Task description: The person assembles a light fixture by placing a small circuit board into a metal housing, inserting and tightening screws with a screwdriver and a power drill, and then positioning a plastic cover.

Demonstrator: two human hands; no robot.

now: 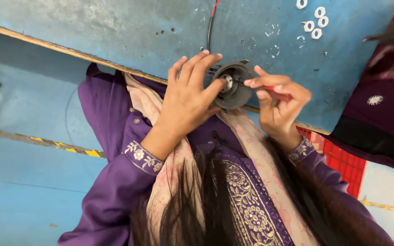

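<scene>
Nearest the camera, long dark hair and a purple embroidered tunic [247, 200] with a pale scarf [169, 182] are filling the lower frame. Beyond them, the person's left hand [185, 102] is cupping a round dark housing [234, 85] at the edge of the blue worktable [115, 32], its fingers curling over the rim and the thumb pressing the near side. The right hand [281, 102] is pinching a red-handled screwdriver [270, 89] between thumb and fingertips, the shaft reaching toward the white fitting [227, 82] in the housing's centre.

To do this step well, the left hand should be keeping the housing from turning while the driver is staying square to the fitting; a tilted shaft could slip out.

Farther back, a black and a red wire [210, 25] are running from the housing across the table. At the far right of the tabletop, small white rings [315, 23] are lying in a loose cluster. A red crate [343, 159] is standing below the table edge at right. No packages, labels or signs are showing.
</scene>
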